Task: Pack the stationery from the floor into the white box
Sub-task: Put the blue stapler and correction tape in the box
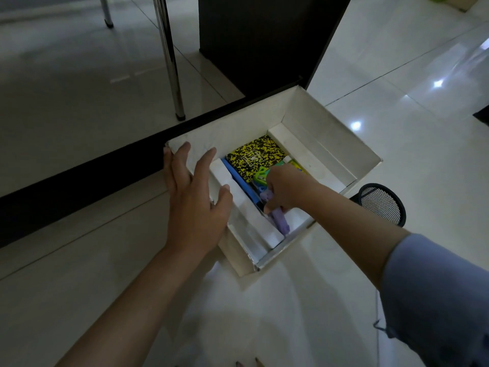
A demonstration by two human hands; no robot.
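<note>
My box point(312, 120) sits on the floor by a dark cabinet, notebook point(252, 157) flat inside. My left hand point(194, 197) rests on its near wall with fingers spread, steadying it. My right hand point(284, 186) pinches a purple marker point(280, 221) low in the box. I'd lay it flat beside the blue pen point(239, 181) before letting go.

Left hand point(194, 200) rested flat on white box point(330, 144) rim, frame centre; right hand point(287, 188) gripped purple marker point(280, 221) inside box.
</note>
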